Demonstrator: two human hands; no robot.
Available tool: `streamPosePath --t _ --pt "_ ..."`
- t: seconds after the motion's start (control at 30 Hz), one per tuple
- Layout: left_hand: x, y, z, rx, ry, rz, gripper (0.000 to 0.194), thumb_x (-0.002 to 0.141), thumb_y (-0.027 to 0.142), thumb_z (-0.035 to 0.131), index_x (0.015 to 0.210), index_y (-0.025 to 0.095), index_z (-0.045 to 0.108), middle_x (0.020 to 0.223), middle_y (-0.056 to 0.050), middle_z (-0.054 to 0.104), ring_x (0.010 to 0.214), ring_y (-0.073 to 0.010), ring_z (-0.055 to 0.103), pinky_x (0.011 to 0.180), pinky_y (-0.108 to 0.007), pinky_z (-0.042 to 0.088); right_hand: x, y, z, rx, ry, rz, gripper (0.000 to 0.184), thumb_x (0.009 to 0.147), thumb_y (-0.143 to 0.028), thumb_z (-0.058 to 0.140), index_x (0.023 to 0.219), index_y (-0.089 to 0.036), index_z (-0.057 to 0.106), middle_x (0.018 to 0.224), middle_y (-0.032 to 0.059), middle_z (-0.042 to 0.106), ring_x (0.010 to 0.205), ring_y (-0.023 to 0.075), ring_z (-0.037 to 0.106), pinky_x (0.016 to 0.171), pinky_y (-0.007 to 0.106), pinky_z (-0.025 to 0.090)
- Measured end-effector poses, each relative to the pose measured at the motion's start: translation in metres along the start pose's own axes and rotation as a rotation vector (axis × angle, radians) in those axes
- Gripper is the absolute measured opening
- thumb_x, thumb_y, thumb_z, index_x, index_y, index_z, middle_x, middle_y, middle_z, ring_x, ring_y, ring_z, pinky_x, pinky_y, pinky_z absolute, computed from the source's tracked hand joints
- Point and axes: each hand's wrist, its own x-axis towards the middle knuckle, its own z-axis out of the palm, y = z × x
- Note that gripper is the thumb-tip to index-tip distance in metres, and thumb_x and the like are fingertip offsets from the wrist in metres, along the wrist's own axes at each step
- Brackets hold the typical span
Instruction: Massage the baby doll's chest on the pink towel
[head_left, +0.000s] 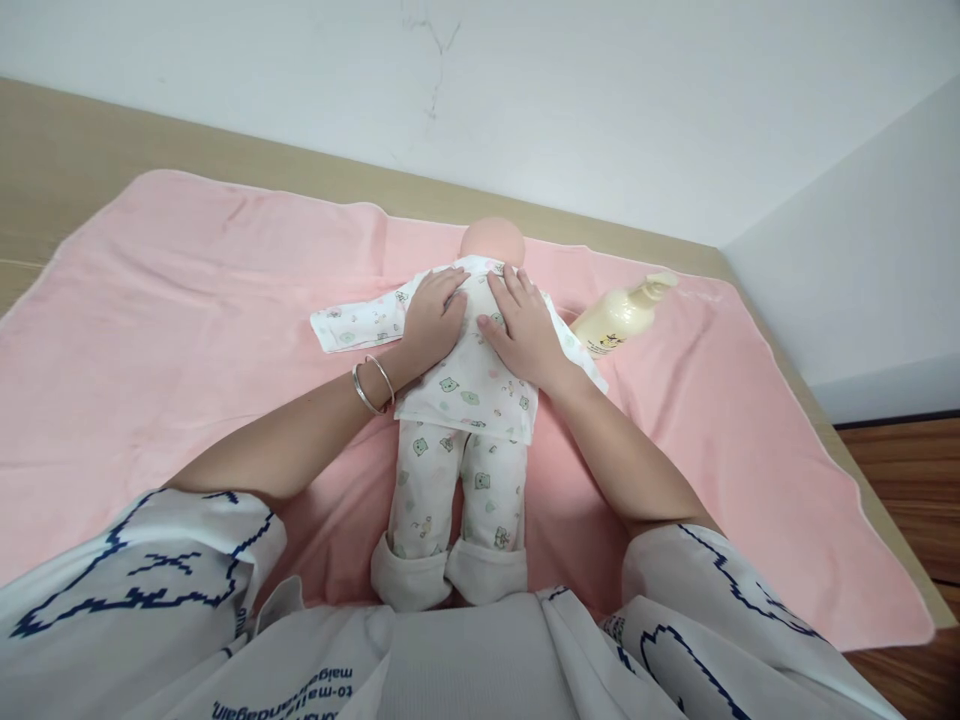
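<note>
- The left hand (433,318) lies flat on a doll's patterned shirt (466,400), two bangles (362,396) around its wrist.
- The right hand (523,330) lies flat beside it, thumbs close but apart.
- Just beyond the fingertips is the doll's bald head (493,240).
- Below both palms, toward the wearer, are its patterned trousers (427,480) with turned-up cuffs.
- Right of the right hand is a pale pump bottle (619,315).
- Around everything held spreads a pink blanket (247,265).
</note>
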Motion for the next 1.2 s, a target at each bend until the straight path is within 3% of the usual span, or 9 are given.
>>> streamPosePath --t 0.1,0.27,0.4,0.57,0.8,0.9,1.2 --pt "0.000 -0.001 0.000 -0.008 -0.002 -0.004 0.046 0.101 0.025 0.041 0.134 0.020 0.073 0.147 -0.007 0.074 0.143 -0.0233 0.065 0.134 -0.046 0.045 -0.003 -0.006 0.002 -0.032 0.010 0.011 0.074 0.110 -0.047 0.045 0.175 -0.015 0.032 0.186 0.0142 0.019 0.174 0.0392 0.015 0.141 0.065 0.017" --pt "-0.001 -0.001 0.000 -0.044 0.015 -0.013 0.046 0.098 0.028 0.043 0.131 0.018 0.074 0.144 -0.010 0.076 0.140 -0.0245 0.067 0.133 -0.047 0.046 -0.027 -0.039 0.007 -0.118 0.027 0.060 0.070 0.111 -0.035 0.038 0.172 -0.002 0.034 0.182 0.0266 0.022 0.173 0.0440 0.018 0.140 0.066 0.020" --pt "-0.001 0.000 0.000 -0.070 0.023 -0.036 0.048 0.096 0.030 0.042 0.129 0.017 0.075 0.143 -0.010 0.076 0.140 -0.0250 0.067 0.133 -0.049 0.046 -0.043 -0.059 0.013 -0.132 0.004 -0.086 0.070 0.108 -0.031 0.040 0.172 -0.003 0.036 0.182 0.0201 0.027 0.174 0.0410 0.015 0.142 0.065 0.016" --pt "-0.002 0.002 0.000 -0.089 0.034 -0.038 0.048 0.095 0.030 0.042 0.128 0.018 0.075 0.141 -0.011 0.077 0.137 -0.0254 0.068 0.131 -0.050 0.048 -0.024 -0.044 0.010 -0.067 -0.039 -0.056 0.072 0.109 -0.037 0.041 0.173 -0.007 0.033 0.186 0.0152 0.017 0.176 0.0331 0.008 0.144 0.062 0.008" --pt "-0.002 0.006 0.002 -0.050 0.022 -0.022 0.049 0.099 0.032 0.039 0.129 0.018 0.074 0.144 -0.012 0.075 0.141 -0.0254 0.065 0.135 -0.051 0.041 0.000 -0.012 0.010 0.009 0.058 0.101 0.078 0.110 -0.046 0.038 0.174 -0.002 0.026 0.184 0.0235 0.018 0.175 0.0373 0.012 0.141 0.067 0.016" --pt "-0.002 0.007 0.005 -0.018 0.015 -0.049 0.049 0.100 0.031 0.038 0.133 0.018 0.071 0.148 -0.012 0.073 0.145 -0.0265 0.062 0.139 -0.056 0.034 -0.001 -0.010 0.013 0.017 0.100 0.096 0.078 0.109 -0.048 0.038 0.174 -0.005 0.030 0.183 0.0217 0.023 0.175 0.0363 0.016 0.141 0.066 0.017" --pt "0.002 0.005 0.005 0.028 0.016 -0.070 0.052 0.099 0.031 0.043 0.143 0.015 0.065 0.155 -0.016 0.067 0.149 -0.0284 0.058 0.141 -0.054 0.030 -0.003 -0.017 0.014 -0.054 0.125 0.091 0.075 0.109 -0.043 0.035 0.172 -0.001 0.031 0.182 0.0233 0.026 0.173 0.0364 0.023 0.142 0.063 0.018"
